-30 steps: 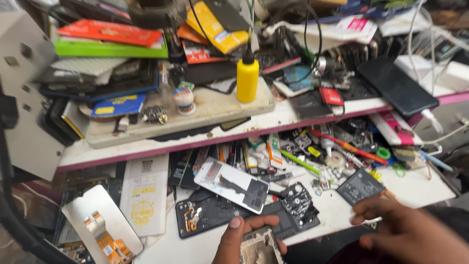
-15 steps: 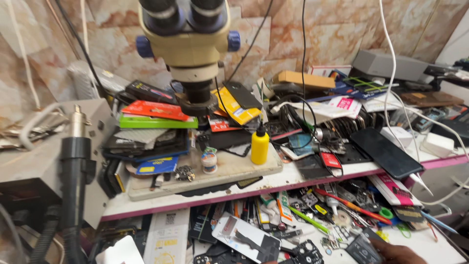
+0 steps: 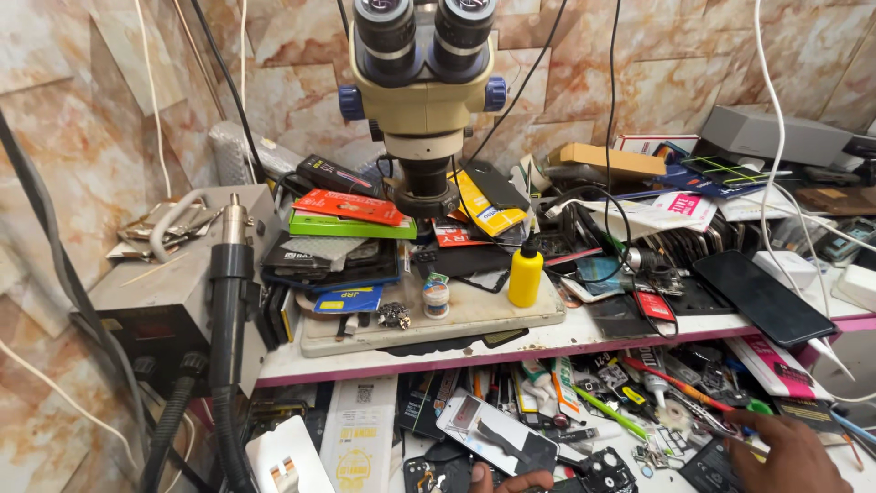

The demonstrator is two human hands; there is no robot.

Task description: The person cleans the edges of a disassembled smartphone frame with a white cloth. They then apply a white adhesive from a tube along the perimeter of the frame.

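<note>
at the bottom edge the left hand (image 3: 497, 478) shows only as a thumb tip and a bit of finger, touching the dark phone parts just below a grey phone back panel (image 3: 497, 435); whether its grip is clenched or released cannot be told. to the right, the right hand (image 3: 787, 456) lies low over the cluttered worktop (image 3: 630, 436), fingers stretched forward and loose, grasping nothing, its fingertips among small tools and parts beside a green-handled tool (image 3: 610, 414). a white case with orange inserts (image 3: 287, 461) lies at the lower left. above this mess runs a white shelf with a pink edge (image 3: 474, 358). on it sits a pale work mat (image 3: 474, 315) carrying a yellow bottle (image 3: 526, 273) with a black cap and, just left of it, a small jar (image 3: 436, 297). a black phone (image 3: 763, 296) lies face up on the shelf's right part. at the left stands a grey hot-air station (image 3: 173, 288) with its black handpiece (image 3: 232, 274) upright. behind the mat a beige stereo microscope (image 3: 422, 91) rises before the marbled wall, with stacked boxes around its base.
</note>
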